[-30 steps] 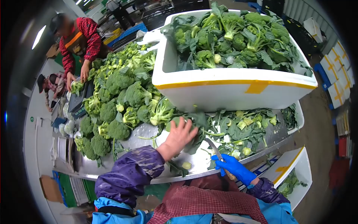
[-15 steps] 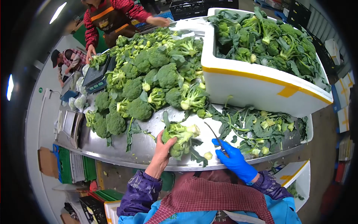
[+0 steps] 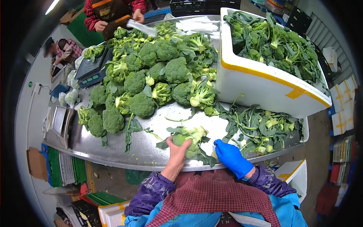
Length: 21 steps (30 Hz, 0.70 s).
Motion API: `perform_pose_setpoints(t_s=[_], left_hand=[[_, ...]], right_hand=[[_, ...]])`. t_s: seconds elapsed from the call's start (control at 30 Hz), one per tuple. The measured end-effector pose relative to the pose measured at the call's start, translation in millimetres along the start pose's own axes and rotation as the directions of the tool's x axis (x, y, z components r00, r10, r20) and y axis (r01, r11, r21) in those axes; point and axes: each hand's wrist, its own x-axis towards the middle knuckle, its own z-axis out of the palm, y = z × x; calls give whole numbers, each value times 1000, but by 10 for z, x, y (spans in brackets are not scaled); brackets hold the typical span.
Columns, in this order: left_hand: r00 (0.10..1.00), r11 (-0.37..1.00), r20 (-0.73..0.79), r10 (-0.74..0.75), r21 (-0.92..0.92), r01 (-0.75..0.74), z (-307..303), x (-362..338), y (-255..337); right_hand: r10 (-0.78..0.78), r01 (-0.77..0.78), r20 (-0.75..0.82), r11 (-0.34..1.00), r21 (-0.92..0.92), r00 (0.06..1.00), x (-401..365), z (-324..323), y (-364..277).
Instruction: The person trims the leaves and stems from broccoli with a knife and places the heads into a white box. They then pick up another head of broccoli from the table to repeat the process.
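My bare left hand [image 3: 177, 154] is wrapped round a head of broccoli [image 3: 196, 135], its cut stem pointing right and leaves hanging from it. Just to the right, my right hand [image 3: 235, 159], in a blue glove, is closed. The knife seen in it half a second ago is hidden now, its thin blade not showing. Both hands are over the near edge of the metal table [image 3: 151, 149]. Beyond them lies a heap of broccoli heads [image 3: 141, 105]. Cut leaves and stem pieces [image 3: 257, 130] lie to the right of the gloved hand.
A white foam box [image 3: 264, 85] full of leafy broccoli stands at the right. On the left are a scale [image 3: 90, 77] and a metal-topped device [image 3: 62, 121]. Across the table a co-worker [image 3: 113, 17] handles a white strip; another person [image 3: 62, 53] is farther left.
The left hand and broccoli have shifted right, closer to the gloved hand. The knife blade has gone out of sight. The co-worker's hands have left the scale and now handle something white.
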Motion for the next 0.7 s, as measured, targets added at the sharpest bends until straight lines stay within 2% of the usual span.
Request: perform_pose_setpoints(t_s=[0.07, 0.13, 0.2, 0.27, 0.33, 0.37, 0.4, 0.43, 0.47, 0.5, 0.53, 0.57, 0.6, 0.63, 0.7], left_hand=[[1000, 1000, -4, 21, -1, -21, 8, -21, -21], [999, 999, -14, 40, 0, -40, 12, -22, -97], [976, 962, 4, 218, 167, -215, -41, 27, -287], [984, 979, 12, 176, 102, -176, -34, -18, -241], [996, 996, 13, 86, -25, -85, -86, -19, -181], [996, 996, 10, 87, -21, -86, -146, -26, -152], [994, 994, 35, 105, -30, -104, -215, -42, -115], [990, 992, 63, 126, -39, -124, -275, -57, -50], [970, 971, 85, 226, 54, -231, -320, -111, 40], [971, 972, 84, 224, 57, -229, -383, -116, 101], [925, 901, 126, 357, 215, -377, -458, -121, 152], [860, 782, 190, 474, 357, -510, -504, -136, 205], [820, 726, 219, 528, 384, -570, -488, -164, 309], [818, 723, 222, 530, 386, -573, -481, -198, 403], [667, 451, 332, 668, 531, -717, -462, -248, 550]], right_hand=[[61, -58, 89, 998, -40, 994, 8, -22, -13], [85, -82, 113, 996, -27, 990, 8, 36, 17], [106, -105, 134, 994, -8, 985, 46, 173, 88], [165, -131, 270, 981, -140, 949, 117, 338, 182], [186, -166, 275, 981, -96, 943, 181, 418, 120], [206, -198, 289, 978, -58, 935, 201, 451, 90], [106, -110, 197, 994, 11, 975, 181, 418, 169], [117, -126, 123, 990, 67, 985, 241, 369, 226], [158, -171, 114, 978, 122, 981, 240, 246, 283], [200, -217, 113, 960, 177, 973, 245, -61, 132], [202, -221, 117, 959, 180, 972, 241, -283, -24], [54, -71, 98, 981, 180, 994, 244, -490, -187], [-98, 83, 76, 981, 176, 992, 256, -624, -305], [-99, 85, 71, 980, 179, 993, 262, -689, -380], [-275, 290, 124, 948, -131, 953, 281, -765, -480]])
